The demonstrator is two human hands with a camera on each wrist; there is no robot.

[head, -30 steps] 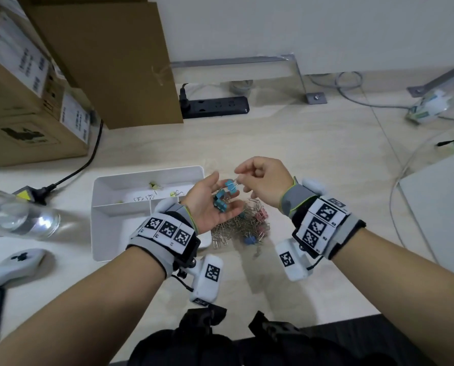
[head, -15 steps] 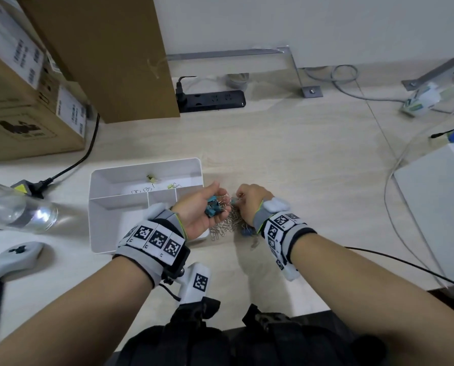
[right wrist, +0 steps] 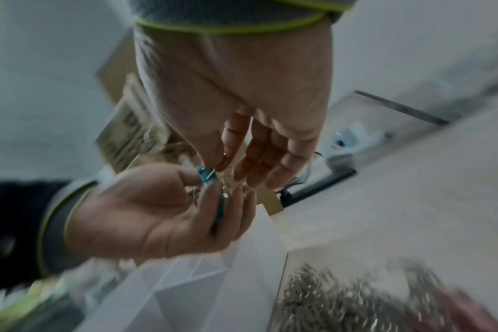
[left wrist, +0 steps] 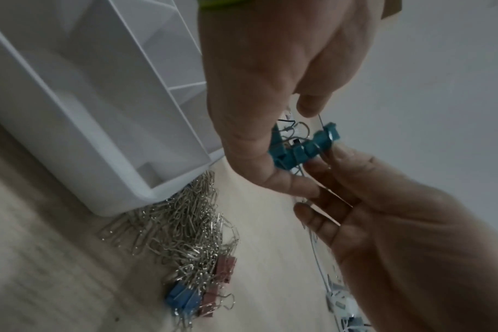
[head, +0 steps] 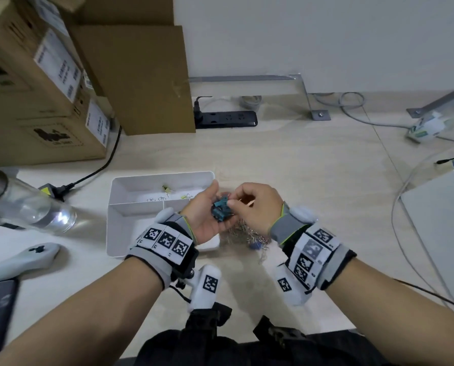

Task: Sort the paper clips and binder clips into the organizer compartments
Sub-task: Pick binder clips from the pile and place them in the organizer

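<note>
Head view: two bare hands meet above a light wooden desk [head: 313, 180], just right of a white organizer [head: 130, 184].
Teal binder clips [head: 220, 210]: a small bunch of them lies in the cupped palm of the left hand, held in the air above the desk and beside the organizer's right edge.
Left hand [head: 207, 212]: palm up, fingers curled loosely round the teal binder clips; the left wrist view shows its fingertips [left wrist: 313, 166] touching the bunch from below.
Right hand [head: 255, 204]: comes in from the right, thumb and forefinger pinched on the wire handle of one teal binder clip at the top of the bunch; its other fingers hang loosely curled.
Paper clips [left wrist: 182, 226]: a tangled silver heap on the desk, touching the near right corner of the organizer and lying below both hands.
Loose binder clips: a blue one [left wrist: 182, 298] and two pink ones [left wrist: 225, 267] lie at the edge of the paper clip heap.
Organizer: a white tray with divider walls; a few small clips lie in its far compartment [head: 167, 191]; what kind they are is too small to tell.
Left of the organizer: a clear bottle [head: 27, 204] lying on its side and a white controller [head: 22, 260].
Far edge of the desk: cardboard boxes [head: 43, 101] and a black power strip [head: 225, 118].
</note>
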